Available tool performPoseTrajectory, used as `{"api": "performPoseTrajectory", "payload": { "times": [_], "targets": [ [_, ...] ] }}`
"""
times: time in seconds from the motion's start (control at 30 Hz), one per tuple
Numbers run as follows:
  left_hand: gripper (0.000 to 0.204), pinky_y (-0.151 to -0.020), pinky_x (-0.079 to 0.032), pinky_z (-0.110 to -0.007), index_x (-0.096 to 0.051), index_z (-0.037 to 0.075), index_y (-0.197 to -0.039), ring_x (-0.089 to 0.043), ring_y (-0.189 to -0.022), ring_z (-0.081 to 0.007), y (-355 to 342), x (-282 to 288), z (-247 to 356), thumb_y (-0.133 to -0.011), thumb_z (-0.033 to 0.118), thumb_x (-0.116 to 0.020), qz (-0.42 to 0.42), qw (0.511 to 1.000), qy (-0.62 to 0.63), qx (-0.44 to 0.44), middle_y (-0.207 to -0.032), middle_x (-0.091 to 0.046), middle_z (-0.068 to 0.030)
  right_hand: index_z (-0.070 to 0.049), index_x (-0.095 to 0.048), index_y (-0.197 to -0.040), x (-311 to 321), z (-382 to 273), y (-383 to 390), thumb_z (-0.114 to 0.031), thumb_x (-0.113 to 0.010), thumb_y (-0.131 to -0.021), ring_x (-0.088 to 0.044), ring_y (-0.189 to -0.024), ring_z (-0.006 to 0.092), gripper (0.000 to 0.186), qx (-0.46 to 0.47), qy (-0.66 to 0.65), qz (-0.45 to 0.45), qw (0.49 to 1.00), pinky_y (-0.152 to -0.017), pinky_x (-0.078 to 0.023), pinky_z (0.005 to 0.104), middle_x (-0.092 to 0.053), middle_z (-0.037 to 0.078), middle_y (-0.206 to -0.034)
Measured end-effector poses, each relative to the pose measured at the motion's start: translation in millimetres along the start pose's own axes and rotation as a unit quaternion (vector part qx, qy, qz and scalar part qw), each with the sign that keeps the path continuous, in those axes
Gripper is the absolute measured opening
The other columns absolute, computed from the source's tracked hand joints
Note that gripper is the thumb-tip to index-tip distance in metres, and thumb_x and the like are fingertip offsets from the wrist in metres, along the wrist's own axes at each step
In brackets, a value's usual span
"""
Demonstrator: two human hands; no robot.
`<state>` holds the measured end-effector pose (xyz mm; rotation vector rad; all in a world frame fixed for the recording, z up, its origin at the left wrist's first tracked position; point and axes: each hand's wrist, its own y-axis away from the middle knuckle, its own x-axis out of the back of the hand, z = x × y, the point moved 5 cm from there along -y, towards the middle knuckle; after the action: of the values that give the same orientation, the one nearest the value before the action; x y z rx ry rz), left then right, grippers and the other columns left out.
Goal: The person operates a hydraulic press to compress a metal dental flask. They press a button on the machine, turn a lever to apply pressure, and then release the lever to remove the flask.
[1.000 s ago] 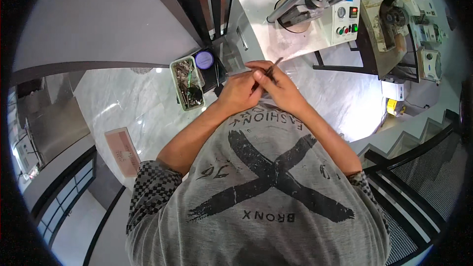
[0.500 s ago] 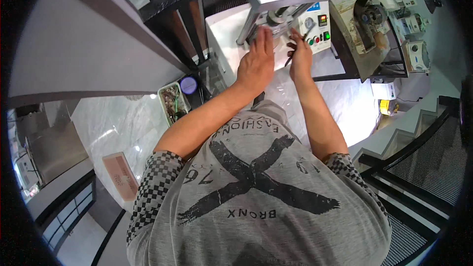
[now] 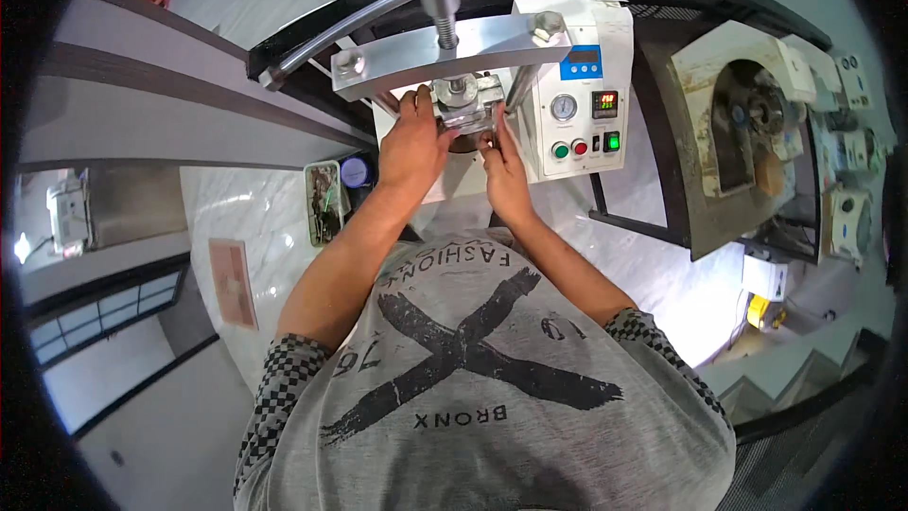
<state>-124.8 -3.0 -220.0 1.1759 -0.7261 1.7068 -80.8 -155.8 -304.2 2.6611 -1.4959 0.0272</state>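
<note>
A bench-top screw press with a silver crossbar (image 3: 492,43) stands before me. Under its screw sits a metal block (image 3: 471,116), partly hidden by the crossbar and my fingers. My left hand (image 3: 413,153) grips the block's left side, fingers curled toward its back and thumb at its front. On the right side, my right hand (image 3: 506,180) has its fingers bent against the block, one stretched up along its edge. The block lies between both hands. Whether the right hand also keeps a thin tool cannot be seen.
The white control box (image 3: 583,85) with buttons and a gauge adjoins the press on the right. Further right, a dirty machine with an arched opening (image 3: 733,118) stands on a bench. A tray of scraps (image 3: 324,203) and a purple-lidded tub (image 3: 356,172) are at lower left.
My view has shifted, showing the press more fully. The left hand, flat with straight fingers before, is now curled on the block. The right hand has moved in; its thin dark tool no longer shows.
</note>
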Motion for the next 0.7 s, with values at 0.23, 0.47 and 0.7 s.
{"api": "performPoseTrajectory", "payload": {
  "times": [0.23, 0.47, 0.7],
  "targets": [
    [0.071, -0.086, -0.055, -0.047, -0.046, -0.013, -0.135, -0.060, -0.108, -0.0441, 30, -8, 24, -0.086, 0.027, -0.080, 0.101, 0.992, 0.050, 0.052, -0.123, -0.053, -0.0300, -0.017, -0.029, -0.163, 14, -17, -36, -0.007, -0.050, -0.096, -0.048, -0.076, 0.0083, 0.071, -0.048, -0.143, -0.089, 0.985, -0.069, -0.041, 0.0210, -0.059, 0.002, -0.094],
    [0.063, -0.070, -0.054, -0.039, -0.049, -0.009, -0.136, -0.066, -0.077, -0.0291, 36, -19, 12, -0.087, 0.016, -0.079, 0.163, 0.965, 0.156, 0.132, -0.129, -0.056, -0.0243, -0.004, -0.036, -0.152, 17, -19, -11, -0.003, -0.054, -0.099, -0.062, -0.099, 0.0165, 0.057, 0.015, -0.069, -0.043, 0.997, -0.090, -0.048, 0.0283, -0.065, 0.013, -0.112],
    [0.062, -0.063, -0.053, -0.031, -0.047, 0.000, -0.144, -0.064, -0.071, -0.0150, 48, -39, 15, -0.090, 0.009, -0.076, 0.154, 0.934, 0.227, 0.231, -0.129, -0.055, -0.0183, -0.016, -0.014, -0.166, 7, -15, -11, -0.005, -0.054, -0.099, -0.057, -0.086, 0.0152, 0.079, -0.043, -0.066, -0.142, 0.987, -0.080, -0.050, 0.0287, -0.065, 0.014, -0.110]
  ]
}}
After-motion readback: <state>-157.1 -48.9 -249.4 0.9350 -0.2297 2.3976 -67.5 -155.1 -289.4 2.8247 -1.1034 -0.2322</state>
